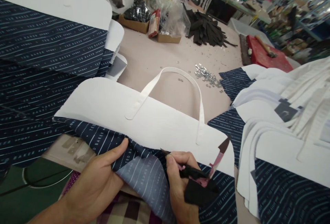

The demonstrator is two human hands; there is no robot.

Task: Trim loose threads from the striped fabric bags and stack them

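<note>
A white panel [165,124] with a white strap handle [180,70] and navy printed fabric [98,138] along its lower edge lies in front of me. My left hand [103,179] holds the folded-up fabric, thumb on top, left of centre. Its pale underside [146,179] shows between my hands. In my right hand [180,182] is a tool with pink and black handles [199,179]; a dark pointed blade [223,145] sticks up on its right. My right thumb and forefinger pinch near a small dark tip at the panel's lower edge. A black piece hangs by that hand.
Stacks of similar panels lie at left [51,45] and right [288,148]. Behind are scattered metal pieces [207,76], black strips [206,28], small cardboard boxes [168,38] with plastic bags, and a red block [270,55] bearing a hammer [265,47]. A person sits across the table.
</note>
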